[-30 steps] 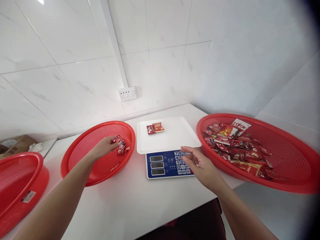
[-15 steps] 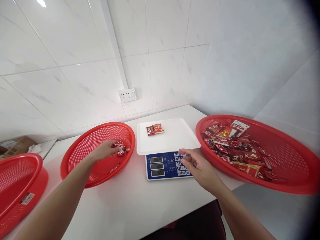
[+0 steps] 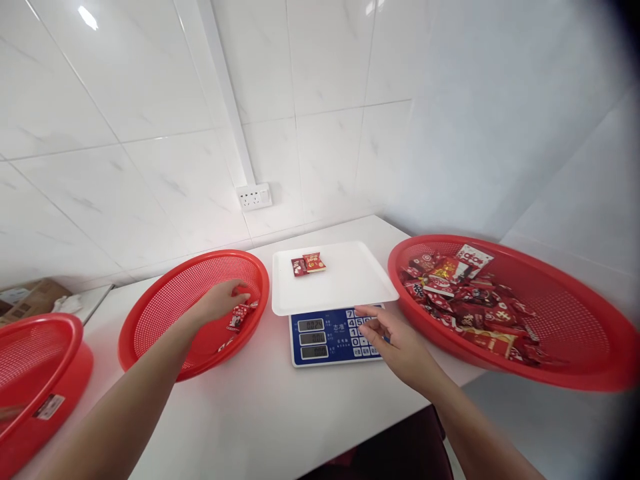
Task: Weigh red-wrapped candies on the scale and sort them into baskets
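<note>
**Left grip just off the loose packets, right one idle over the scale**

Key relation: the loose packets [image 3: 239,316] sit in the middle basket [image 3: 173,300], at its right side, just below and right of the left grip [image 3: 223,300]. Left is the nearer hand by far; the tray [image 3: 345,287] lies between them and the pile. Packets overlap, so long axis is a guess: looks like lower left to upper right.

Left grip: thumb and index part open, small gap between, nothing visible in it. Far fingers hidden.
Right grip [image 3: 400,343]: fingers loosely curled, thumb apart, nothing held. It's over the keypad side of the scale [image 3: 333,337]; contact with keys, can't tell.

Two more packets, dark one [image 3: 299,267] and brighter one [image 3: 315,262], lie touching toward the tray's back left.

Surface [image 3: 250,413]: white, flat. Pile basket [image 3: 575,327] at right, heaped with red packets, overhanging the edge. End basket [image 3: 65,373] far left, cut off by frame. Tiled wall [image 3: 165,187] behind, with socket [image 3: 254,196]; carton [image 3: 37,300] back left.
</note>
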Demonstrator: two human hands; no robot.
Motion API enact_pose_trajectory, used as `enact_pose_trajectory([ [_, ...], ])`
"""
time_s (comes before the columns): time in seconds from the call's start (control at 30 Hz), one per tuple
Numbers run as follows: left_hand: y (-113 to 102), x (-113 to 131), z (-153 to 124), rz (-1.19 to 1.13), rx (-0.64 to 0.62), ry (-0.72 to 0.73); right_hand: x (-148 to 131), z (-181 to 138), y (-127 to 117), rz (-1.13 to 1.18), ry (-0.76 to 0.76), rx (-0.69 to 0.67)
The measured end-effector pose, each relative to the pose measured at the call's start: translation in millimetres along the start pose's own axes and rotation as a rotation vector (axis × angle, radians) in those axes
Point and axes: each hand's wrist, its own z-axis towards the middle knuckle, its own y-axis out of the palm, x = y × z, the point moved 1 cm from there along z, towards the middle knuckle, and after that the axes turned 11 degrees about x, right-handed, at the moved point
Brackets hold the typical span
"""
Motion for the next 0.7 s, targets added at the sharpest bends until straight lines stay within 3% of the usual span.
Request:
enact_pose_trajectory([
  [0.13, 20, 35, 16, 0.064, 0.016, 0.143, -3, -3, 0, -0.006, -0.022, -0.019],
  [0.37, 90, 105, 53, 0.148, -0.063, 0.380, -6, -16, -13, -0.049, -0.085, 0.011],
  [0.5, 115, 121, 63, 0.203, -0.049, 0.365, -5, -27, -24, -0.075, -0.068, 0.059],
  [0.7, 123, 126, 58, 0.222, -0.095, 0.461, -10, -35, -44, -0.088, -0.044, 0.099],
])
